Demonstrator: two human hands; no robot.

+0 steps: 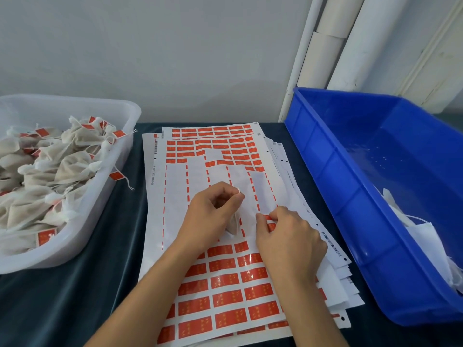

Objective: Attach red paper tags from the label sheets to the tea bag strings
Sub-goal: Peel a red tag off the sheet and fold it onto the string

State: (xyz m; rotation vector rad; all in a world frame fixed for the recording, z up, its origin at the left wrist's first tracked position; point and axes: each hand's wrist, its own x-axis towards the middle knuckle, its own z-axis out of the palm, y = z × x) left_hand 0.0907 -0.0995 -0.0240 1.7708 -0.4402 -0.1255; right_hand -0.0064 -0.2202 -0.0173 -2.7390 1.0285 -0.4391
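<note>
Centre of the dark table (pixel 120 221): a stack of label sheets (pixel 225 291), top sheet stripped bare through the middle, rows of red tags left at the far end and the near end. Left hand (pixel 210 214) over the bare strip, fingers curled, thumb and forefinger pinching the end of a white string (pixel 239 191), with a small tea bag (pixel 233 225) tucked under the palm and resting on the sheet. Right hand (pixel 285 236) just right of it, fingertips nipping a red tag (pixel 269 222) at the edge of the near block (lifted or flat, cannot tell). Far left: a translucent tub (pixel 117 156) heaped with tagged tea bags (pixel 50 171), one tag dangling over its rim. Right: a blue bin (pixel 375 201) with a few white bags (pixel 423 236) in its near corner. Behind the bin, white pipes (pixel 335 41) against the wall.
</note>
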